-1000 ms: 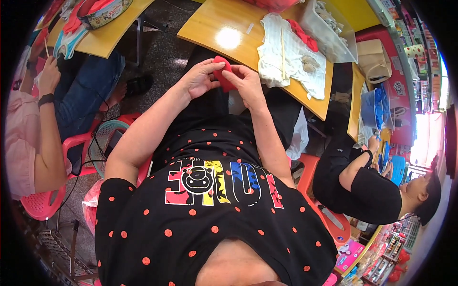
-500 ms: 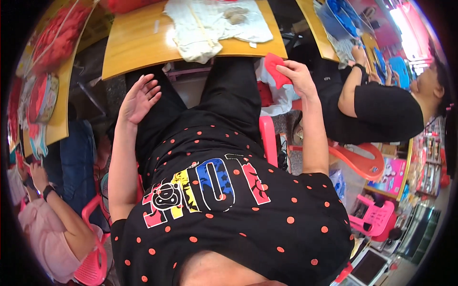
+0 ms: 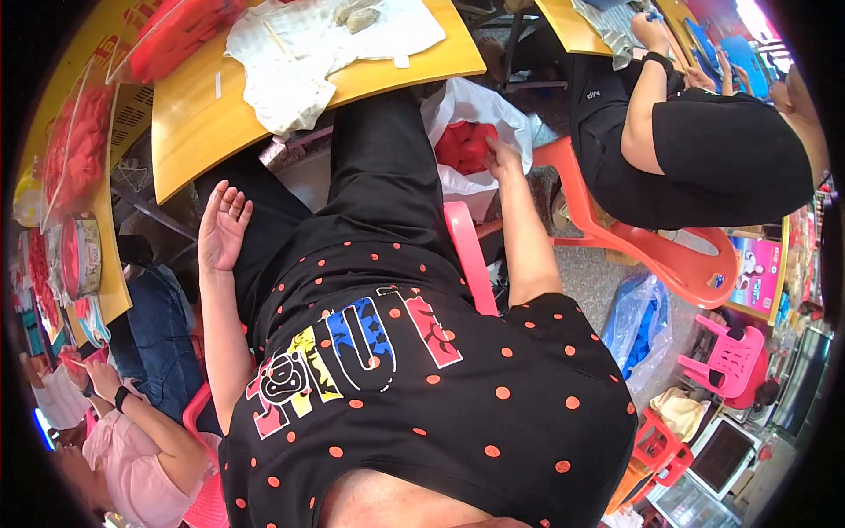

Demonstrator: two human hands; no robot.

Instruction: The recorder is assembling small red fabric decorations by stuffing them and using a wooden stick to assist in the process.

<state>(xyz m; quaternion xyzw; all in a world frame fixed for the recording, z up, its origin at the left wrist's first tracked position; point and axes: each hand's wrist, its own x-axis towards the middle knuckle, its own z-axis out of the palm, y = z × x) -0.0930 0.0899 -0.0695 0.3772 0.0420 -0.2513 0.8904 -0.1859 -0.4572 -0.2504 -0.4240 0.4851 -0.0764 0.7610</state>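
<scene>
My left hand (image 3: 224, 231) is raised above my left thigh, palm up and fingers stretched out, with nothing in it. On the right, my right hand (image 3: 504, 162) is at the inner side of a white plastic bag (image 3: 499, 110) beside my right leg. Its fingertips meet the red cloth pieces (image 3: 462, 148) heaped inside. Whether they still grip one is lost in the red heap. A pale, crumpled cloth (image 3: 282, 75) lies on the wooden table (image 3: 189, 123) in front of me, its near end hanging past the edge. A small greyish bundle (image 3: 356, 15) rests on that cloth.
Clear bags of red pieces (image 3: 180, 44) stand at the far left. A round tin (image 3: 82, 255) sits on the left table. Co-workers sit to either side. An orange chair (image 3: 673, 260) and a bag of blue pieces (image 3: 647, 330) are on my right.
My right hand has come down from beside the table with a red cloth piece and into the white bag. My left hand stays open. The whole view has shifted and turned.
</scene>
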